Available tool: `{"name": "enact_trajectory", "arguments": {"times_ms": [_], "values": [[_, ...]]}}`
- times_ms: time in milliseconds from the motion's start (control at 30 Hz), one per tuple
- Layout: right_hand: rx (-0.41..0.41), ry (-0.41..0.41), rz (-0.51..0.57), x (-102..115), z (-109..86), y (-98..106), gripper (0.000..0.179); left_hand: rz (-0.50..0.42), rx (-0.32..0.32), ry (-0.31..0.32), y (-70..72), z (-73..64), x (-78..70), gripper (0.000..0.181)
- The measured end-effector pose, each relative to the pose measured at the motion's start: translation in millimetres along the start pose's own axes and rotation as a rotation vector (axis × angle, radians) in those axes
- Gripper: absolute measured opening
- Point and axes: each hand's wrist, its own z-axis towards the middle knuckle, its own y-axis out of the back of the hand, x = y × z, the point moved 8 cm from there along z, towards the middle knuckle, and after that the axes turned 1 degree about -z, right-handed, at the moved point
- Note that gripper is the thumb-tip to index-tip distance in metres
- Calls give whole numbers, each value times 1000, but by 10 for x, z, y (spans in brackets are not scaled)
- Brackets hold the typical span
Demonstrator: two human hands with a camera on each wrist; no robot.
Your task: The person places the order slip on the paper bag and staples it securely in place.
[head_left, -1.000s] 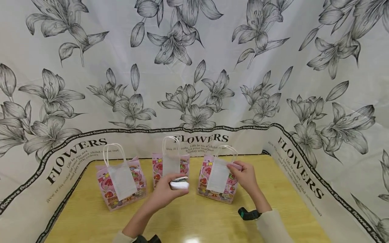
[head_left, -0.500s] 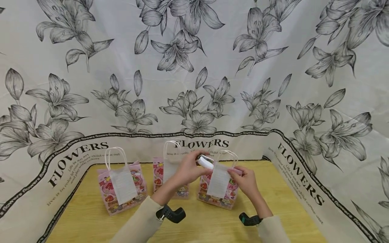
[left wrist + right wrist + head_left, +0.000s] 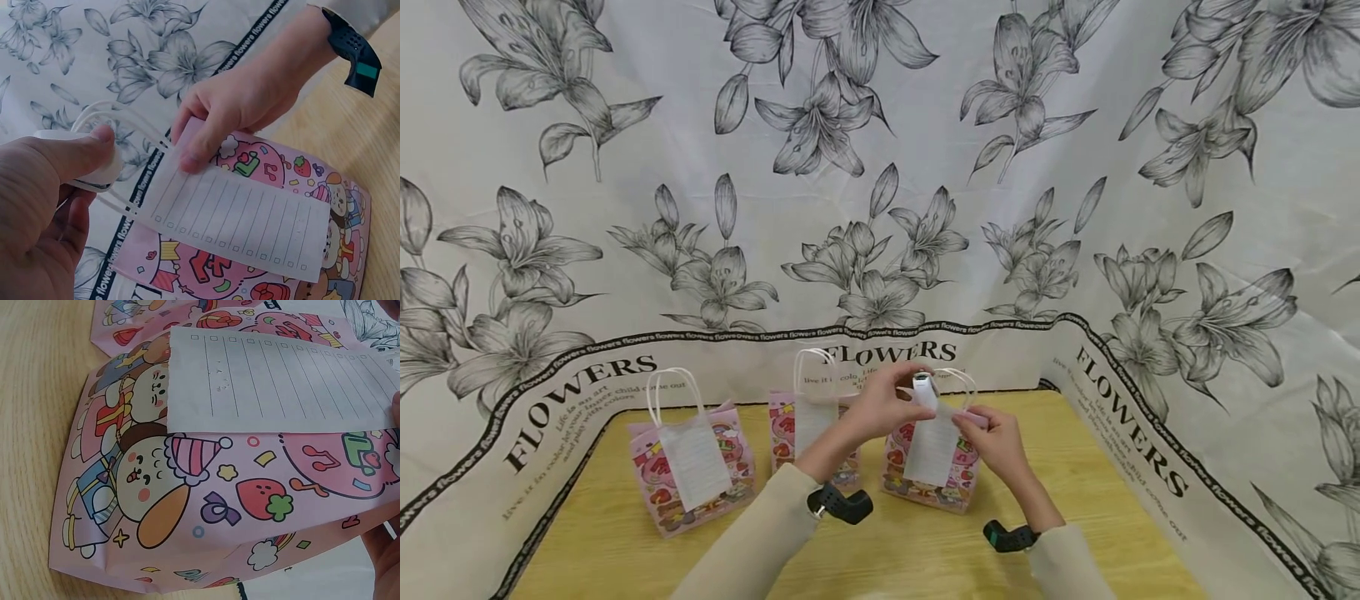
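My left hand (image 3: 880,407) grips a small white stapler (image 3: 111,165) between thumb and fingers. It sits close to the top edge of a lined white paper slip (image 3: 237,219), overlapping the twisted white handles (image 3: 128,112) in the left wrist view. The slip lies against the front of the right-hand pink cartoon gift bag (image 3: 206,500), which stands upright on the table. With thumb in front and fingers behind, my right hand (image 3: 996,442) pinches the slip's upper corner against the bag's top edge. The right wrist view catches just fingertips at its right border.
Two more pink gift bags stand to the left, a middle one (image 3: 782,433) and a far-left one (image 3: 658,492), each with a white slip on its front. Behind them hangs a floral curtain (image 3: 880,250) that wraps round the yellow wooden table (image 3: 820,550).
My left hand has moved right and up with the stapler, from in front of the middle bag to the right bag's top. The stapler has turned more upright. My right hand keeps its pinch.
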Motion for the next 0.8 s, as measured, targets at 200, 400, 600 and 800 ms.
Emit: {"name": "enact_trajectory", "arguments": {"times_ms": [200, 400, 600, 800], "values": [[-15, 5, -1, -57, 35, -26, 10, 97, 48, -12, -121, 144, 42, 56], [-12, 37, 15, -313, 70, -77, 11, 246, 38, -27, -210, 188, 75, 67], [-10, 41, 17, -267, 57, -72, 13, 428, -2, -43, -209, 192, 117, 64], [-14, -16, 14, -376, 32, -52, 18, 370, 75, -15, -307, 193, 226, 66]]}}
